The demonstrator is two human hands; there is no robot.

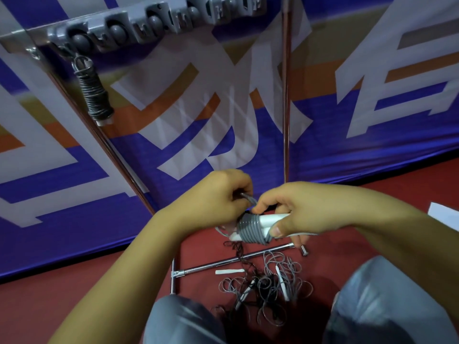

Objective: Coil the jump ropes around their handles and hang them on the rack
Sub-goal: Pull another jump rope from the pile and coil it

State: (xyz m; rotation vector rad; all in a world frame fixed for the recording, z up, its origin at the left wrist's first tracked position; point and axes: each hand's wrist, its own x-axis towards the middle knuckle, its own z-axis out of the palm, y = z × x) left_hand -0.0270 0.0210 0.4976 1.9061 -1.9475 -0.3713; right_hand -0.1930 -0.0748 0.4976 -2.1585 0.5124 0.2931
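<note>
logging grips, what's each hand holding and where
Right hand grips the white handles beside the grey coil; left hand pinches the loose grey rope end.

Head view, downward, close over hands (260, 209)

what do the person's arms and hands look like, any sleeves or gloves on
Both forearms are bare from hand to frame edge, with no sleeves in view. The left hand and right hand wear no gloves, rings, watch or wristband that can be seen. The nails are short and unpainted.
</note>
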